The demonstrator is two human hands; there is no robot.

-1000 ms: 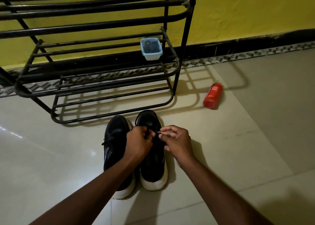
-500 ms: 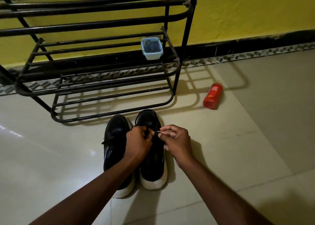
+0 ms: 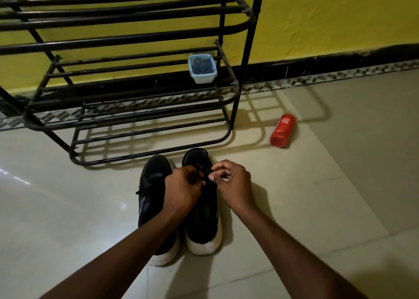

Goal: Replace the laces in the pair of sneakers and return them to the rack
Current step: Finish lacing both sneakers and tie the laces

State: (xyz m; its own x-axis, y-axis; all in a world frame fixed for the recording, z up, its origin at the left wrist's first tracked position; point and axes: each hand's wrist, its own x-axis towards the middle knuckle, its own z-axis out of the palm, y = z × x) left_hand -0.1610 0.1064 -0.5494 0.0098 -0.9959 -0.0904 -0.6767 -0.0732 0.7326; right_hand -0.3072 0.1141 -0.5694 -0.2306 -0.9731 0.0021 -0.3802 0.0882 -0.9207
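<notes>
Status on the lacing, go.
Left hand, right hand pinch black lace over one sneaker. Other sneaker beside it, both off shoe rack. Nothing blocking.

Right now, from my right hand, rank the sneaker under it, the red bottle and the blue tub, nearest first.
1. Right sneaker, directly beneath the right hand.
2. Red body wash bottle, lying ahead and right.
3. Blue tub, on the rack shelf, farthest.
</notes>
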